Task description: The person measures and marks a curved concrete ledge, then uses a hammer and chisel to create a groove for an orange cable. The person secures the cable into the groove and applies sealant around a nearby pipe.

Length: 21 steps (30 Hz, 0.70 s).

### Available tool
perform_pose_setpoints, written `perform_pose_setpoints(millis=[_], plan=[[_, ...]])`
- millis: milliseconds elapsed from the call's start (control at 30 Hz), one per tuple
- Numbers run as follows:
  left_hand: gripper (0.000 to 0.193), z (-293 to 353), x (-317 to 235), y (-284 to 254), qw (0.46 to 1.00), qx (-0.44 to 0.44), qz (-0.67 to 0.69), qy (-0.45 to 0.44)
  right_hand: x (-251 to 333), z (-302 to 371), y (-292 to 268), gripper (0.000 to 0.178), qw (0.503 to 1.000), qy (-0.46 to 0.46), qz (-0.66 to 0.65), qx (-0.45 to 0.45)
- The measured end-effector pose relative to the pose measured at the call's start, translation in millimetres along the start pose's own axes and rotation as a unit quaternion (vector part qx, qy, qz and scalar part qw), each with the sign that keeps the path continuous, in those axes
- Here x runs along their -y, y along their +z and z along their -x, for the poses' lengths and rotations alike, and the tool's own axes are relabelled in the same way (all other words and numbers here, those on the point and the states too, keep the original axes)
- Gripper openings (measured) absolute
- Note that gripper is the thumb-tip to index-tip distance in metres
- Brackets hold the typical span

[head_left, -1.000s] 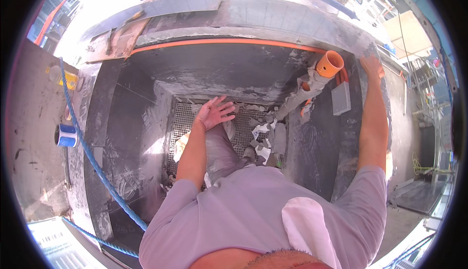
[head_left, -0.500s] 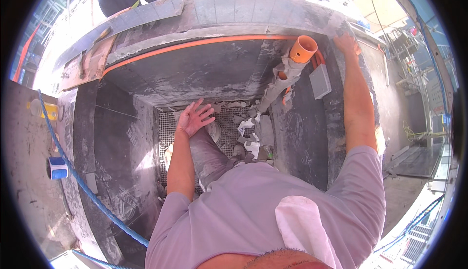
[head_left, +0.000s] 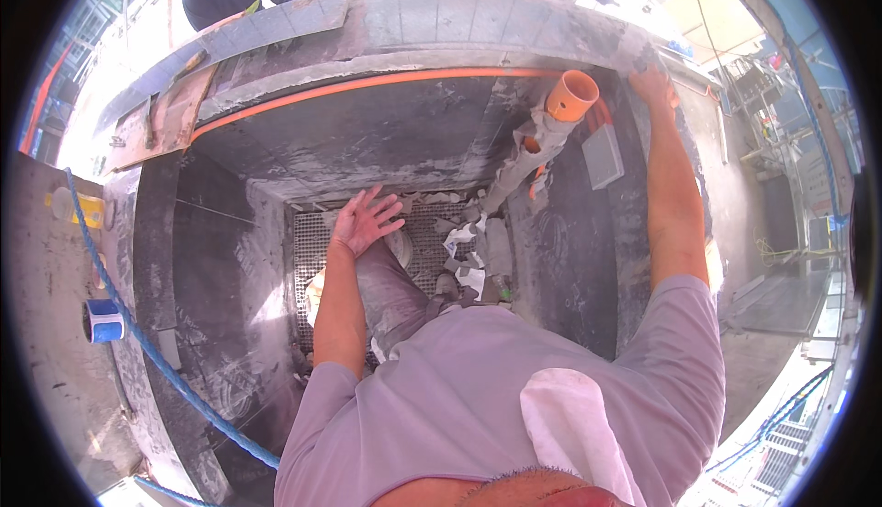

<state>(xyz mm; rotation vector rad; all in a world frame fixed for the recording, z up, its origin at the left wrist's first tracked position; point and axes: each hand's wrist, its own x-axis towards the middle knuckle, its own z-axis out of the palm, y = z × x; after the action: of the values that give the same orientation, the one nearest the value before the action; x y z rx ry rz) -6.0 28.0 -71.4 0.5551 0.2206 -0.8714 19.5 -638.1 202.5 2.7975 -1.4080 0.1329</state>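
Mauve-grey fabric T-shirt, plain across the back and chest, and look, the sleeves were short, loose, ending in the same shade! A curved neckband edged the collar. Down the right side hung a pale pinkish-white, round-ended cloth. Below, dusty dark-grey long trousers, pale smears on them! Left hand, right hand: both bare.

No legible lettering or numbers in view. Dark shirt on a co-worker, upper left: small pale marks, too small to make out. Blue-and-white cylinder and yellow container, far left: surface print, if any, unresolvable.
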Motion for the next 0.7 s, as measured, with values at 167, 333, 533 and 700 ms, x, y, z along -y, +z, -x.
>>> perform_pose_setpoints(millis=[167,333,533,700], plan=[[0.080,-3,-1,1,1.000,-0.001,0.005,-0.001,-6,-9,7,0.085,1.000,0.002,0.015,-0.010],[0.078,-2,-2,5,1.000,-0.006,0.002,0.002,-3,-13,10,0.086,1.000,0.010,0.012,-0.006],[0.078,2,-1,14,1.000,0.000,-0.006,0.006,-8,-14,9,0.083,1.000,0.007,0.017,0.002],[0.079,5,-1,11,1.000,-0.002,-0.002,0.011,3,0,1,0.078,1.000,-0.007,0.006,-0.010]])
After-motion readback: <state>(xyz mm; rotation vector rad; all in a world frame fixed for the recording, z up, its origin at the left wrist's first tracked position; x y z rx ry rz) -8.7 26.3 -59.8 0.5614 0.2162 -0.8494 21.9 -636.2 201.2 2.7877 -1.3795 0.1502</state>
